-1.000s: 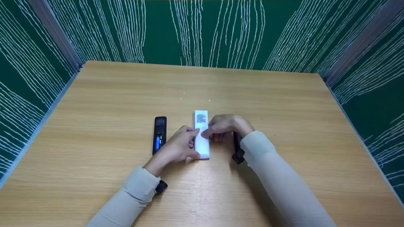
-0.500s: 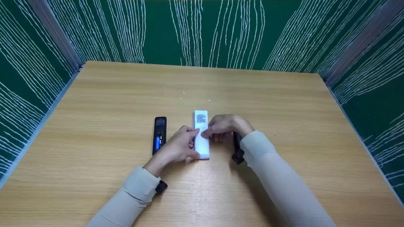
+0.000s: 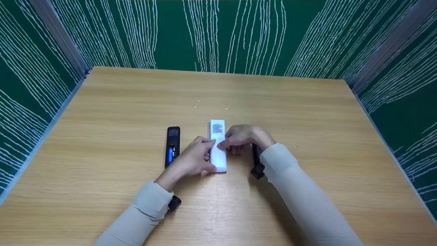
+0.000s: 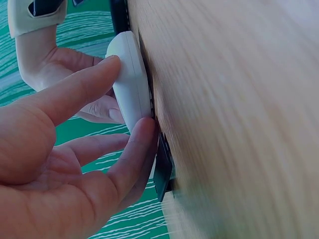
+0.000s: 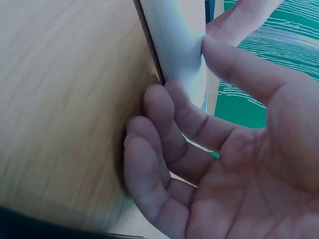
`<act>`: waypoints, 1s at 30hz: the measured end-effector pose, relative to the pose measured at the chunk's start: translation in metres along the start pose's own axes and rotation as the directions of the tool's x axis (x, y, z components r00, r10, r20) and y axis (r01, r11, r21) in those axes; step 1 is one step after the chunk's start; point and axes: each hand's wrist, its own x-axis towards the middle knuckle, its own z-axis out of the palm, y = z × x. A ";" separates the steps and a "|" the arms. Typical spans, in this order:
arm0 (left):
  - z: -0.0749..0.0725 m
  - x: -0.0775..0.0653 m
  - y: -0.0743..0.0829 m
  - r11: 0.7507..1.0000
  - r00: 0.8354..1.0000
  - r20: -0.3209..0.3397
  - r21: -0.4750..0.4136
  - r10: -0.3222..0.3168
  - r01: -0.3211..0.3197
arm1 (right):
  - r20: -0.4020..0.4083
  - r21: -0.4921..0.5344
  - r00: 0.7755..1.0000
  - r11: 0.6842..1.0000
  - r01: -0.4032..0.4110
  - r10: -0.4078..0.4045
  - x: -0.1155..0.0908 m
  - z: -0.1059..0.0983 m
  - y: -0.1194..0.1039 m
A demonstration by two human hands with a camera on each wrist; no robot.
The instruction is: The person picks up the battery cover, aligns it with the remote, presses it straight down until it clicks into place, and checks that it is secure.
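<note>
White oblong plastic remote [image 3: 219, 158] on wood-grain bench [image 3: 129, 102]: grip of left hand [image 3: 194, 158] holds its left edge, right hand [image 3: 243, 135] pinches its right; slim black remote [image 3: 173, 137] lies left of it.

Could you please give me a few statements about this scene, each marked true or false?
1. The left hand and the right hand both touch the white remote control. True.
2. A blue battery shows in the open compartment of the black remote control. True.
3. The black remote control lies to the right of the white remote control, as the person sees it. False: it lies to the left.
4. The printed label is at the end of the white remote control nearest the person. False: it is at the far end.
5. The wall beyond the table is green with white lines. True.
6. The right hand holds the blue battery. False: it pinches the white remote control's right side.
</note>
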 end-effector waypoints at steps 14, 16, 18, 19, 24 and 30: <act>0.000 0.000 0.001 1.000 1.000 0.005 0.000 -0.025 0.025 | -0.160 -0.118 0.986 0.993 0.023 -0.041 -0.011 0.014 0.001; 0.000 0.000 0.001 1.000 1.000 0.006 -0.003 -0.028 0.028 | -0.177 -0.122 0.983 0.992 0.024 -0.046 -0.012 0.017 0.001; 0.000 0.000 0.001 1.000 1.000 0.005 -0.006 -0.028 0.028 | -0.193 -0.131 0.980 0.991 0.028 -0.054 -0.013 0.019 0.001; 0.000 0.000 0.000 1.000 1.000 0.006 -0.009 -0.028 0.028 | -0.201 -0.137 0.978 0.990 0.030 -0.057 -0.015 0.020 0.001; 0.000 0.000 0.000 1.000 1.000 0.007 -0.015 -0.019 0.019 | -0.234 -0.181 0.968 0.982 0.052 -0.094 -0.020 0.026 0.001; 0.000 0.000 0.001 1.000 1.000 0.005 -0.022 -0.009 0.010 | -0.275 -0.183 0.954 0.980 0.073 -0.123 -0.024 0.031 0.002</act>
